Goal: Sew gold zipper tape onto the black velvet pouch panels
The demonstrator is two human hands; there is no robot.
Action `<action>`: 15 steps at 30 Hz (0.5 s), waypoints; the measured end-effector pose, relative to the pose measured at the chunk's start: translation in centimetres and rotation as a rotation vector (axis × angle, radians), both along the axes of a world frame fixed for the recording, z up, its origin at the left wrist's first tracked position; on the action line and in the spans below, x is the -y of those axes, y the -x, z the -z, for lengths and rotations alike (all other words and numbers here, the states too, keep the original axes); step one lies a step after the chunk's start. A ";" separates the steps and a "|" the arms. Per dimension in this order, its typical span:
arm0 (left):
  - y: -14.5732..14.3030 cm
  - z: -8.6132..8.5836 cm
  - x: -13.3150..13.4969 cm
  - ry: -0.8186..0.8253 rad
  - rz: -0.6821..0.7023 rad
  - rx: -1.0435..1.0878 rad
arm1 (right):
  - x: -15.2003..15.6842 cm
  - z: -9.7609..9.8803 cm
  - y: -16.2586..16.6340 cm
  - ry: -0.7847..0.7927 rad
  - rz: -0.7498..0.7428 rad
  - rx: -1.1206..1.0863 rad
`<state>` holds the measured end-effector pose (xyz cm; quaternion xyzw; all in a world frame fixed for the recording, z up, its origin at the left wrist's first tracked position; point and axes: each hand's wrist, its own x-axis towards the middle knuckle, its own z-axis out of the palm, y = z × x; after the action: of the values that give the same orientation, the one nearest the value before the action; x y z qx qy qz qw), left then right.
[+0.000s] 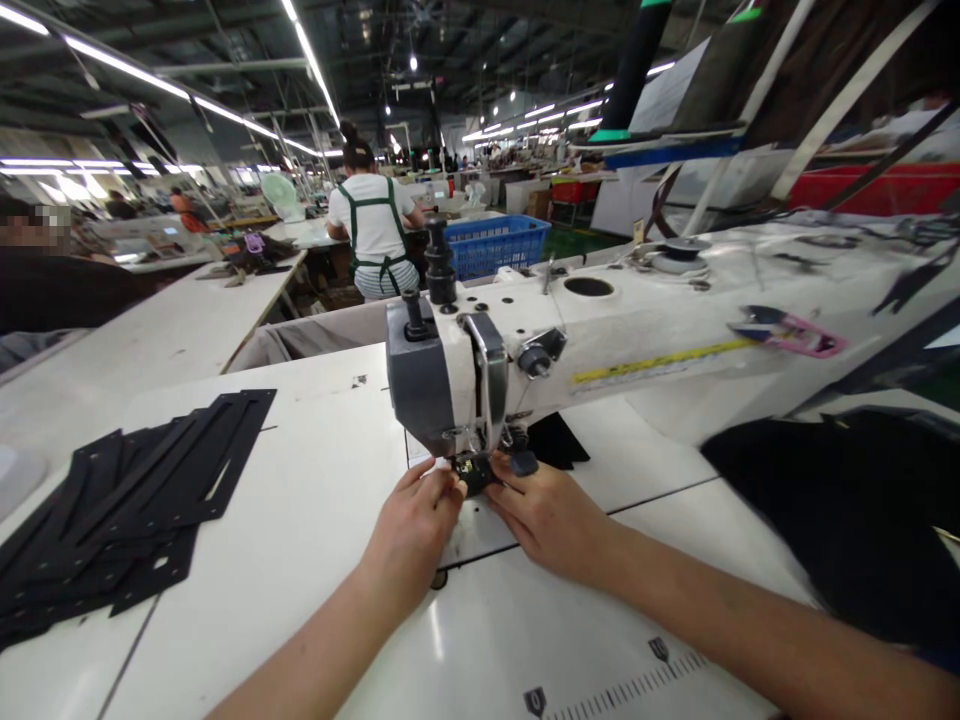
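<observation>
A white industrial sewing machine (pixel 450 375) stands in front of me, its needle area low over the bed. Just before the presser foot lies a small black fabric piece (pixel 474 480), partly hidden by my fingers. From the left, my left hand (pixel 412 535) pinches its edge with bent fingers. My right hand (pixel 551 510) holds the other side, fingertips close to the needle area and partly covered by the machine head. Behind the foot, a flat black fabric part (pixel 559 442) shows on the bed; whether it joins the held piece, I cannot tell.
Flat black cut panels (pixel 142 490) are stacked at left. Black fabric (pixel 832 510) is heaped at right. Pink-handled thread snips (pixel 795 332) rest against the machine arm, beside a yellow measuring tape (pixel 664 362). Beyond stand a blue basket (pixel 499 248) and a person in a green apron (pixel 373 225).
</observation>
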<state>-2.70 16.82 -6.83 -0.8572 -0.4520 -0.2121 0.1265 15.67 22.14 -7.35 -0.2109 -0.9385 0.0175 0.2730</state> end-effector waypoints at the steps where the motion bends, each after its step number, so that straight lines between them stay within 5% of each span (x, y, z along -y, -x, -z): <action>1: 0.0 -0.1 0.0 -0.003 0.004 0.004 | -0.1 0.0 0.0 0.003 0.003 0.001; 15: 0.1 0.3 -0.6 -0.024 -0.030 0.015 | -0.2 0.2 0.2 0.017 -0.028 -0.048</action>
<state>-2.77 17.39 -7.14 -0.8472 -0.4629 -0.2221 0.1366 15.50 22.35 -7.50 -0.1994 -0.9344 0.0346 0.2933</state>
